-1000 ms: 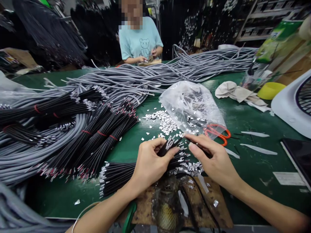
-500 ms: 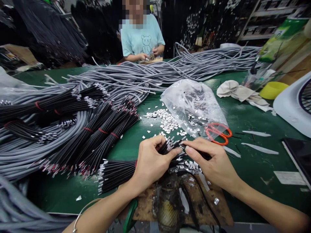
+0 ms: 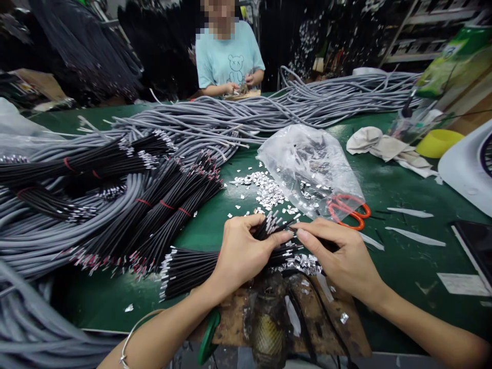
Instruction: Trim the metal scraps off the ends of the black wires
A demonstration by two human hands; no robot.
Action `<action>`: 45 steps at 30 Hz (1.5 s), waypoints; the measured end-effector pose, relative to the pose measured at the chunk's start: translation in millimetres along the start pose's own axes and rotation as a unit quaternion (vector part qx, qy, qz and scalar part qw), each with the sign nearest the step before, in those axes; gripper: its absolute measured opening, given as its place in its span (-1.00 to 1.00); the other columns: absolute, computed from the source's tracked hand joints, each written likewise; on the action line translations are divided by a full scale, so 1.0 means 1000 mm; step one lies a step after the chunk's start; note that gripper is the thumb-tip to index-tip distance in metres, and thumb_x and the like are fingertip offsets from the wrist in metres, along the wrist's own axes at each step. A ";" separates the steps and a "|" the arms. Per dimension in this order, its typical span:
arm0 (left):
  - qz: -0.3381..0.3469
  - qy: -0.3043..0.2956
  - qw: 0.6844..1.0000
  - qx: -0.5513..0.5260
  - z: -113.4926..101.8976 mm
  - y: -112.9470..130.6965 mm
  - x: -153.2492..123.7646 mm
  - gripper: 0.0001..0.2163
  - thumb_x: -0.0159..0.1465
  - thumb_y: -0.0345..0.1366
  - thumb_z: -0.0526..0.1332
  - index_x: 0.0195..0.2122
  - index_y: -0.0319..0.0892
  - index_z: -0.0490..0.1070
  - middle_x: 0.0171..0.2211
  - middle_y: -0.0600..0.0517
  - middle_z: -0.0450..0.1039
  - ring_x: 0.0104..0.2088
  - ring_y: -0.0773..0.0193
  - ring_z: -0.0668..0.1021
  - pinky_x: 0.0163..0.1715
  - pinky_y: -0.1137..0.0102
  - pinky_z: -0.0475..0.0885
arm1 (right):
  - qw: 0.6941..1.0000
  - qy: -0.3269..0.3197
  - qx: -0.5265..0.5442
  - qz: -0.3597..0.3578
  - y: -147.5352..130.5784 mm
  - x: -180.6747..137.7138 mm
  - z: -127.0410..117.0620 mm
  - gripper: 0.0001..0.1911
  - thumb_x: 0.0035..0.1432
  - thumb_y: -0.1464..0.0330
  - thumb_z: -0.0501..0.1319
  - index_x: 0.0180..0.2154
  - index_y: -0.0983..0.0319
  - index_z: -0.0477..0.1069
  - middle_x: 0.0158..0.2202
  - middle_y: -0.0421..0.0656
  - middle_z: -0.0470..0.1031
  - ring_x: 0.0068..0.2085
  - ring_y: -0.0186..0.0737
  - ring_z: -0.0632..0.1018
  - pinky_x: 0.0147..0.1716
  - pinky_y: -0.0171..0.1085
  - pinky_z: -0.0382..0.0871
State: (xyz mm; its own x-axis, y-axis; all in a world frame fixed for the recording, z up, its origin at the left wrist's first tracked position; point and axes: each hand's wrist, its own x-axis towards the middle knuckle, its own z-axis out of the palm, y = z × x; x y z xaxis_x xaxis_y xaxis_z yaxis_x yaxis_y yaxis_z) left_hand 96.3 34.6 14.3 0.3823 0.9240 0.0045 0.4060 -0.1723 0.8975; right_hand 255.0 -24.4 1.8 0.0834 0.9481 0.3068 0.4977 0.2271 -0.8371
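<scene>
My left hand is closed around black wires whose pale, stripped ends stick up past the thumb. Close against that thumb, my right hand pinches a thin dark piece among the wire ends; the fingers partly cover it, and I cannot tell its kind. Beneath both hands, a grimy device with a brassy, cross-hatched part sits on a stained wooden board. Small silver foil scraps lie under the right hand. Left of my wrist lies another bundle of black wires with silvery tips.
Grey cables cross the table's back and left side, with tied wire bundles over them. Foil bits, a plastic bag, orange-handled scissors and a phone-like slab lie about. A person works opposite.
The whole view has shifted slightly, so things appear a little further right. Both hands keep nearly the same pose at the wire ends.
</scene>
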 end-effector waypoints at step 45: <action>0.072 -0.047 0.996 0.014 0.006 -0.005 0.001 -0.79 0.08 -0.18 0.24 -0.51 -0.25 0.41 -0.57 0.08 0.33 -0.52 0.36 0.32 -0.53 0.48 0.18 | 0.978 -0.022 0.100 0.182 -0.002 0.004 0.000 -0.85 -0.13 0.40 0.18 -0.54 0.38 0.47 -0.71 -0.31 0.06 -0.64 -0.48 0.11 -0.69 -0.42 -0.01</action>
State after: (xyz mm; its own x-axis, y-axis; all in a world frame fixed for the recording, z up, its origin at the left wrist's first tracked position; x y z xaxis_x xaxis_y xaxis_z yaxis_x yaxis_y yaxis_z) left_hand 99.4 34.0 7.3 0.5139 0.8532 0.0891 0.3634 -0.3106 0.8783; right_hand 254.4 -21.1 4.7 0.1836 0.9820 -0.0437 0.2630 -0.0919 -0.9604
